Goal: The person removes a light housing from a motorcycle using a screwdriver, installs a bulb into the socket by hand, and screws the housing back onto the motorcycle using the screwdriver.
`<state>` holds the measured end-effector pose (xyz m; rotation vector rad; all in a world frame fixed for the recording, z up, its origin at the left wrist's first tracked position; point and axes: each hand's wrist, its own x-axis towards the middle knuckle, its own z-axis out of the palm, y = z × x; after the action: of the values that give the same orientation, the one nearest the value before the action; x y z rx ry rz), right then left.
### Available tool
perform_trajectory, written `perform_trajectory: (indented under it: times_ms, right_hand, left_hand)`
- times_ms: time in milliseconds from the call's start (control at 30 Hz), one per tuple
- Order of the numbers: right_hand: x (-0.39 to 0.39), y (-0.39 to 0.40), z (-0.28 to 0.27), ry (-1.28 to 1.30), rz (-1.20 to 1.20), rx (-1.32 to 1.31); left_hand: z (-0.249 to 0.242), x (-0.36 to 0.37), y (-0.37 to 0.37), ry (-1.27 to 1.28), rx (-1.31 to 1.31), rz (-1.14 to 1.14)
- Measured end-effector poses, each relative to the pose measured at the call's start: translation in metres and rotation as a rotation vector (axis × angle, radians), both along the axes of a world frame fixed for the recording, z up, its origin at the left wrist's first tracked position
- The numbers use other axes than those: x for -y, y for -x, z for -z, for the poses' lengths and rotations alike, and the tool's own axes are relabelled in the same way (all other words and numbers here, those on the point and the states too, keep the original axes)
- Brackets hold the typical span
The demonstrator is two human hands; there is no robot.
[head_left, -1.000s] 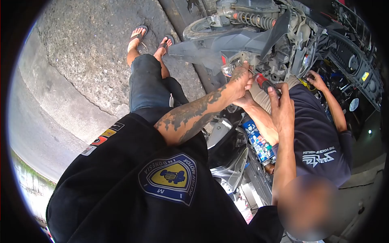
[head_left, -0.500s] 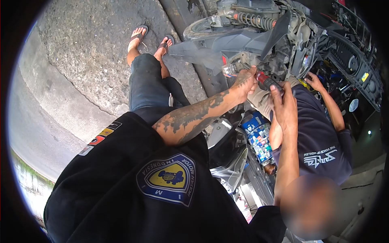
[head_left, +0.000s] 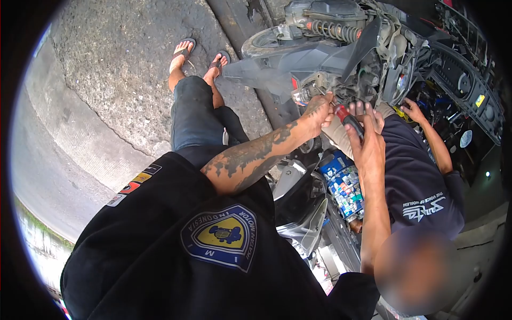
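Head view | your right hand [head_left: 369,152] grips the screwdriver [head_left: 348,120], your left hand [head_left: 319,111] curls at its shaft, by the motorbike [head_left: 314,60] | step: likely screwdriver work | next move calls for steady alignment
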<state>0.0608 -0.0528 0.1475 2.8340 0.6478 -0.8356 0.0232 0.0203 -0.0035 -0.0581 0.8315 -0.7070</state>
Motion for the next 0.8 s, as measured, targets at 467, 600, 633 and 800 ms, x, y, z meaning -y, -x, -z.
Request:
perform_trajectory:
  times_ms: [467, 600, 633, 800]
  right_hand:
    - [-0.011, 0.013, -0.007, -0.002, 0.272, 0.025]
    - [-0.01, 0.015, -0.013, -0.122, 0.341, 0.036]
    - [-0.011, 0.014, -0.013, -0.152, 0.532, 0.001]
    - [-0.015, 0.0, -0.009, 0.194, 0.836, -0.169]
  left_hand:
    - [0.012, 0.01, 0.005, 0.049, 0.003, -0.079]
    - [0.016, 0.012, 0.004, 0.012, -0.002, -0.062]
    - [0.017, 0.011, 0.003, 0.007, -0.003, -0.067]
    - [0.012, 0.01, -0.001, 0.024, -0.05, -0.09]
